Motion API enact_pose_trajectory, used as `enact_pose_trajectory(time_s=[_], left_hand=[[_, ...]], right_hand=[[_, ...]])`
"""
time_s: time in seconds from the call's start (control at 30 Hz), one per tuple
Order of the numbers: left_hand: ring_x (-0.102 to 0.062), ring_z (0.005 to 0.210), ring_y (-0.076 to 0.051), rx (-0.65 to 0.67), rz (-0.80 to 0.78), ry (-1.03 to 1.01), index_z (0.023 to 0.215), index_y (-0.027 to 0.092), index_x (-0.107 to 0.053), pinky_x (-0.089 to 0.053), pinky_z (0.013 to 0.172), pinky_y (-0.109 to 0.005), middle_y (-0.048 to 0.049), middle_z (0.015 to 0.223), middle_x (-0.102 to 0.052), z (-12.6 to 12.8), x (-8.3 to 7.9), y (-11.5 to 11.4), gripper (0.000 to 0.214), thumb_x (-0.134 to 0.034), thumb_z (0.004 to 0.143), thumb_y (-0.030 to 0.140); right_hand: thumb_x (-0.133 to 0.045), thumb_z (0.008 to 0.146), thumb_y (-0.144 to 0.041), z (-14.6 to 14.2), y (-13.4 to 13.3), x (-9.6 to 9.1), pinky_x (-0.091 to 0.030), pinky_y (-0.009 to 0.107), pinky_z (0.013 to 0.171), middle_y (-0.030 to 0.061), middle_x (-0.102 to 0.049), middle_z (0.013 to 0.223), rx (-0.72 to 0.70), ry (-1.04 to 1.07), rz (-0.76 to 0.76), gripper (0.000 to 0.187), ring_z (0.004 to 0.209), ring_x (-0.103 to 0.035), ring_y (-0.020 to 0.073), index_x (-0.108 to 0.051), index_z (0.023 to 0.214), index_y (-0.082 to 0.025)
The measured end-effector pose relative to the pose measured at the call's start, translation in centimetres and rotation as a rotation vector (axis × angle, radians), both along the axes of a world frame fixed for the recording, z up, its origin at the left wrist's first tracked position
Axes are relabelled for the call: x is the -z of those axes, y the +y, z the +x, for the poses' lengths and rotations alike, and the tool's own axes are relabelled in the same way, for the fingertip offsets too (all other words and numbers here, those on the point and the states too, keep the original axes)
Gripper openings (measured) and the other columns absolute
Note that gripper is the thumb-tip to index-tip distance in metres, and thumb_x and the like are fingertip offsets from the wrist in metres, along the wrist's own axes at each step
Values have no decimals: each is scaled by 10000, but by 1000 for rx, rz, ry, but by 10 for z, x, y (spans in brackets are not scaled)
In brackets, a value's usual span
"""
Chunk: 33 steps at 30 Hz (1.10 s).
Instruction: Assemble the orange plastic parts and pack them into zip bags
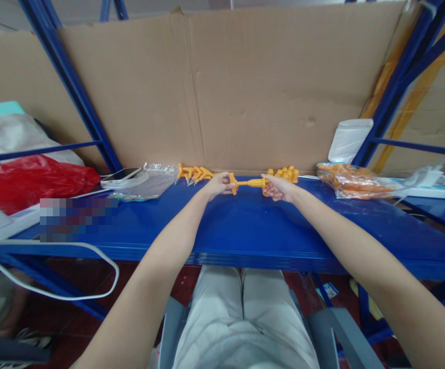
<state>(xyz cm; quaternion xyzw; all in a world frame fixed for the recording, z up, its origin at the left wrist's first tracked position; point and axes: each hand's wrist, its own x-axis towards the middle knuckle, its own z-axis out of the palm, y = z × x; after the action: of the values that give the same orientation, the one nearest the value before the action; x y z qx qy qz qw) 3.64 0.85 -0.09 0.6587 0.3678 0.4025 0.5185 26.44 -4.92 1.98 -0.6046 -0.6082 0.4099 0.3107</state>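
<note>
Two hands on one orange plastic rod [250, 182], held just over the blue tabletop [245, 225], near the back. The long axis runs left-right, so neither hand is nearer. Left hand [218, 185] fingers are curled shut round the flared end and the right hand [280, 188] pinches the other. It's smooth, glossy moulded stuff. Loose orange pieces [194, 173] lie just behind.

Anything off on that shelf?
Minor: white cable droops in a loop off the front edge of the blue shelf, left side; cardboard backing has a small dent. The left hand and right hand hold the orange part between them.
</note>
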Motion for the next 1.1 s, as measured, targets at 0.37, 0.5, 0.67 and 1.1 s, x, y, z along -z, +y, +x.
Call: enact_pose_trajectory(time_s=[0.37, 0.5, 0.67, 1.1], left_hand=[[-672, 661, -113, -58, -36, -17, 885, 138, -604, -580, 820, -375, -4, 728, -692, 5, -6, -11, 196, -694, 771, 6], [-661, 642, -105, -112, -50, -54, 903, 138, -596, -580, 808, -355, -1, 709, -682, 7, -8, -11, 161, -653, 815, 17], [-625, 581, -91, -229, -54, -52, 949, 144, -569, -581, 783, -343, 22, 674, -641, 11, -9, -12, 146, -621, 855, 44], [-630, 1052, -185, -278, 98, 149, 1153, 148, -563, -514, 912, -322, -140, 1234, -620, 23, 2, -6, 380, -616, 791, 45]], right_hand=[[-340, 968, -605, 7, -5, -6, -240, 179, 339, 27, -527, 516, -11, 139, -101, 537, 361, -342, 56, -529, 720, -167], [-679, 831, -524, 9, -8, -7, -385, 174, 408, 24, -640, 668, -112, 71, 145, 376, 461, -503, 73, -540, 869, -177], [-716, 768, -536, 7, -3, 0, -365, 175, 442, -4, -604, 611, -142, -171, 320, 408, 456, -470, 61, -552, 780, -163], [-584, 869, -463, -20, -10, 11, -481, 346, 784, 148, -731, 889, 38, -797, 494, 352, 944, -677, 324, -745, 902, -151]])
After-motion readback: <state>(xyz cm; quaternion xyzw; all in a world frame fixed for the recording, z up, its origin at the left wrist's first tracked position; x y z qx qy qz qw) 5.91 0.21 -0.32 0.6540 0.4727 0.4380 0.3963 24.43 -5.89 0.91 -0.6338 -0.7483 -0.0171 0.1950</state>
